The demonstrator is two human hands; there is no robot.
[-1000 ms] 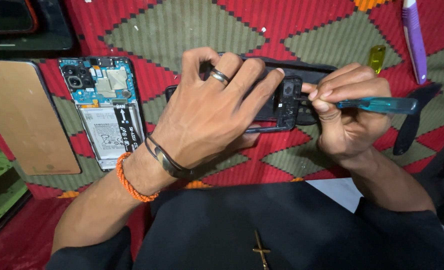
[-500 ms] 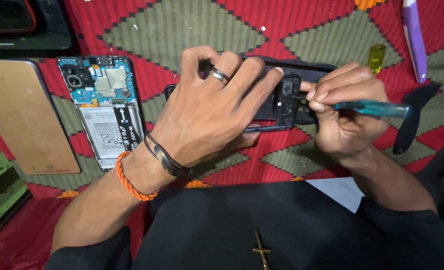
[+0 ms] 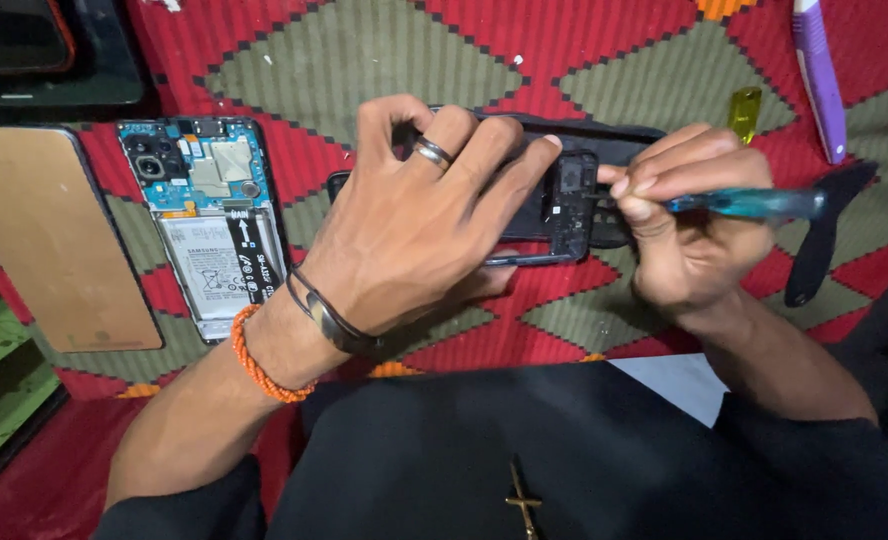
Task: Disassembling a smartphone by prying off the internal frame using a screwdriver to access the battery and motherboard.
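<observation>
My left hand (image 3: pixel 419 225), with a ring and wrist bands, grips a black phone frame (image 3: pixel 574 190) and holds it above the patterned cloth. My right hand (image 3: pixel 689 225) pinches a screwdriver with a translucent teal handle (image 3: pixel 749 203); its tip meets the frame's camera-end part. Much of the frame is hidden under my left fingers.
An opened phone with bare blue board and white battery (image 3: pixel 209 220) lies at left, beside a tan back panel (image 3: pixel 49 235). A black pry tool (image 3: pixel 824 235), a yellow piece (image 3: pixel 746 110) and a purple tool (image 3: pixel 819 75) lie at right on the red-green cloth (image 3: pixel 364 60).
Both hands have stayed on the frame; the screwdriver handle has shifted slightly, the right fingers turning it a little.
</observation>
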